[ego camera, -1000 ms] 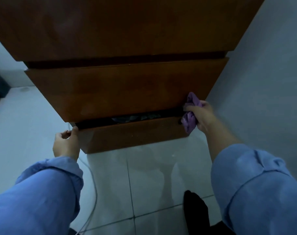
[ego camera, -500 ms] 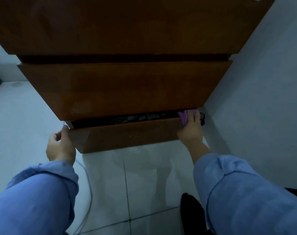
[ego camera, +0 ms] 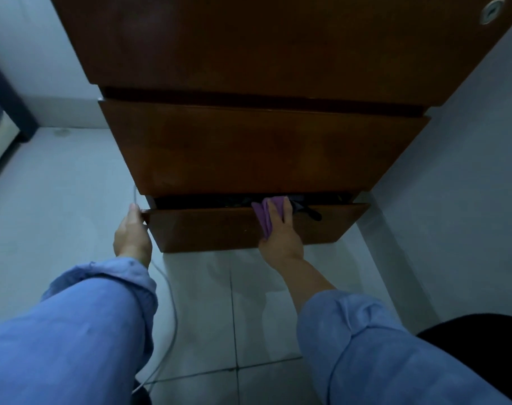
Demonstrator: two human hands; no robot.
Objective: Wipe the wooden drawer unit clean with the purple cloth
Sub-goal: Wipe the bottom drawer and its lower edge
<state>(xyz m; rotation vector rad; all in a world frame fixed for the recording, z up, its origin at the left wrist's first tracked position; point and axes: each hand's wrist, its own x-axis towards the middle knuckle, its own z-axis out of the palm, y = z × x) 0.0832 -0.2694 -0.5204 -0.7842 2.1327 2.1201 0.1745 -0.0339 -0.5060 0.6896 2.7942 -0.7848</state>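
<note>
The wooden drawer unit point(ego camera: 257, 147) fills the upper middle of the view, dark brown with three drawer fronts. Its bottom drawer point(ego camera: 213, 229) is pulled out a little, showing dark items inside. My right hand point(ego camera: 281, 238) presses the purple cloth point(ego camera: 266, 213) onto the top edge and front of that drawer, near its middle. My left hand point(ego camera: 132, 232) grips the drawer's left end, thumb at the upper corner.
A pale tiled floor point(ego camera: 225, 317) lies below the unit. A thin white cable point(ego camera: 172, 311) runs down the floor by my left arm. A light wall point(ego camera: 459, 185) stands right of the unit. A black item point(ego camera: 480, 328) sits at the lower right. A round lock point(ego camera: 490, 10) is on the top drawer.
My right hand has slid the purple cloth leftwards along the bottom drawer's top edge, from its right end to near the middle. My left hand stays on the drawer's left corner.
</note>
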